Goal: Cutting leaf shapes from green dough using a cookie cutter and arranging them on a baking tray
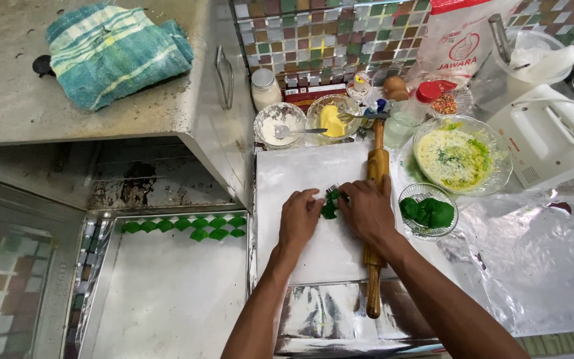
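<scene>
Both hands pinch one small piece of green dough (pixel 330 207) on the white floured sheet (pixel 300 179) at bench centre; left hand (pixel 300 216) closes on it from its left side, right hand (pixel 367 211) from its right, fingertips together on the piece; right forearm lies across the wooden rolling pin (pixel 375 219), which runs front to back just right of the dough. Step in hand looks like shaping a single piece; more green dough lumps wait in the small glass bowl (pixel 428 211) just right of the pin; shaped green pieces (pixel 187 226) sit in two short rows along the far edge of the lined baking tray (pixel 167 299), lower left. Next move, by my reading, calls for a light grip so the shape holds, then a lift well leftward to the tray, set beside the shorter row without touching neighbours. Flour bowl with spoon (pixel 279 126) and bowl of yellow fat (pixel 332 119) stand behind the sheet.
</scene>
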